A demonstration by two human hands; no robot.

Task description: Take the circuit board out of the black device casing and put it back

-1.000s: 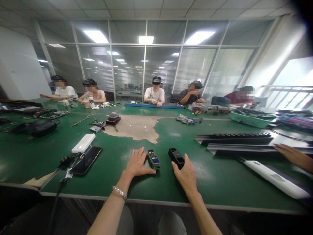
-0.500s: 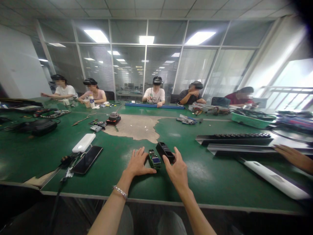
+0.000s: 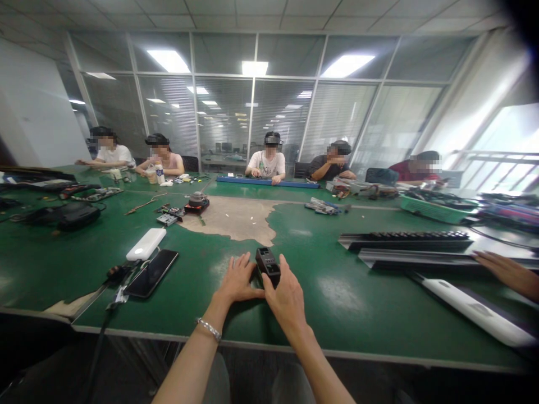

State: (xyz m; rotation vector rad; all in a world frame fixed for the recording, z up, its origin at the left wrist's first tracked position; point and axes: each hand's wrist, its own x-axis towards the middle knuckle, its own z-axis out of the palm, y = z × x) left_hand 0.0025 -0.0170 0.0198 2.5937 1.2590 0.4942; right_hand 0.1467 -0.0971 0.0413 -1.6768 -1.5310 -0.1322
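Here the broad green worktop (image 3: 370, 314) fills the scene, its matte mat worn through to a pale bare patch (image 3: 236, 220) near the middle. On the right lie long dark ribbed metal rails (image 3: 406, 240) and, nearer, a smooth white bar (image 3: 475, 311); another person's hand (image 3: 507, 271) rests flat on the rails at the far right edge. To the left sit a glossy black phone (image 3: 152, 272) and, just beyond it, a rounded white power bank (image 3: 146, 244).

Near the front edge at centre is the small black casing (image 3: 268, 265), a narrow boxy plastic piece with square cut-outs along its top face, tilted so that its far end points away and slightly left. It sits between the two hands, raised a little above the mat. Whether the green board lies under it cannot be told.

The right hand (image 3: 288, 297) reaches in from the near right, fingers half curled, pinching the casing's near end between thumb and fingertips. The left hand (image 3: 238, 280) lies spread and flat on the mat just left of the casing, thumb stretched toward it, gripping nothing; a thin beaded bracelet (image 3: 207, 329) circles its wrist.
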